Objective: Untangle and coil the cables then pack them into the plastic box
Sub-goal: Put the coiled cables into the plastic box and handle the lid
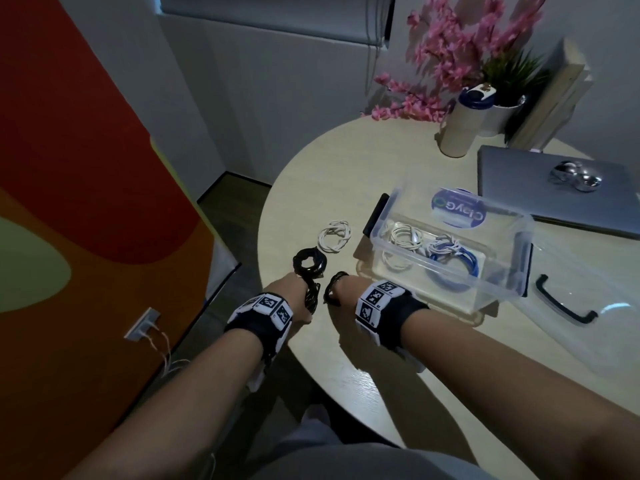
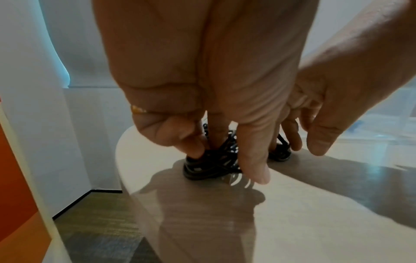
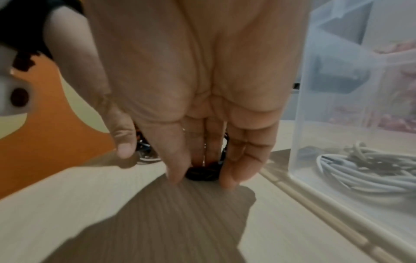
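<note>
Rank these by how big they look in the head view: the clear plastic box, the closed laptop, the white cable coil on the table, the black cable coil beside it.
1. plastic box and laptop: similar, and the laptop runs out of frame, so unranked.
2. white cable coil and black cable coil: alike, so unranked.

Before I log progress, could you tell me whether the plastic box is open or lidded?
Open: the plastic box has no lid on, and its lid lies beside it.

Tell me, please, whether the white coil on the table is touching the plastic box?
Apart. The head view shows bare tabletop between the white coil and the plastic box.
</note>
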Available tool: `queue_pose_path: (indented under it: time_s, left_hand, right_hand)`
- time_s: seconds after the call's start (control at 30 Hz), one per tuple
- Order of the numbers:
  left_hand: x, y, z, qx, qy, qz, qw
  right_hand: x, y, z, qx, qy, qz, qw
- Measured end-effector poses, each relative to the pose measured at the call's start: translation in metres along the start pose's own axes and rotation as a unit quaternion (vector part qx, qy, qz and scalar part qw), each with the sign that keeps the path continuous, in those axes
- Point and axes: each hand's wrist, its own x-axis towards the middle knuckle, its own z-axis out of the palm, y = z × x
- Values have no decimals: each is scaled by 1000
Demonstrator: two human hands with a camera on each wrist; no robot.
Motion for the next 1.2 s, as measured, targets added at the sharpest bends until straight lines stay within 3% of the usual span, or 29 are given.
queue_pose_path:
  time_s: [0.13,0.23,0.33,0.4,0.53,0.63,0.77,0.97,1.13,1.2]
  left_hand:
    - [4,-3,-1,-30,6,14,999]
    - [6,-7,-8,-61,-13,23,998]
    - [4,-12,-21,-103,-36,30,994]
    - [-1,-13,-40,-135,-42,40,989]
    - [-15,1,-101,-144,15,86,986]
    - [-17,31,-138,-153,75,134,976]
    - [-5,94,-160,-70,85,201,973]
    - [24,174,-133,112,11,202,973]
    - [77,197,-101,245,0,137,960]
    - [68,199,-101,234,-12,149,961]
  right_hand:
    - [-84,-25,-45,-35,-33,-8,999]
    - [-103,-24,-47,-43,-40,5,998]
    - [-116,-16,-52,24,15,-4,1000]
    - [-153,-17,-70,67,41,-25,997]
    - [-215,2,-121,191,100,-40,976]
    - [-257,37,-156,282,163,-32,945]
    - [-273,91,-175,302,222,36,927]
    - [-255,144,-137,191,99,145,966]
    - [-239,172,-115,145,15,134,980]
    - [-233,171,-115,119,-1,119,986]
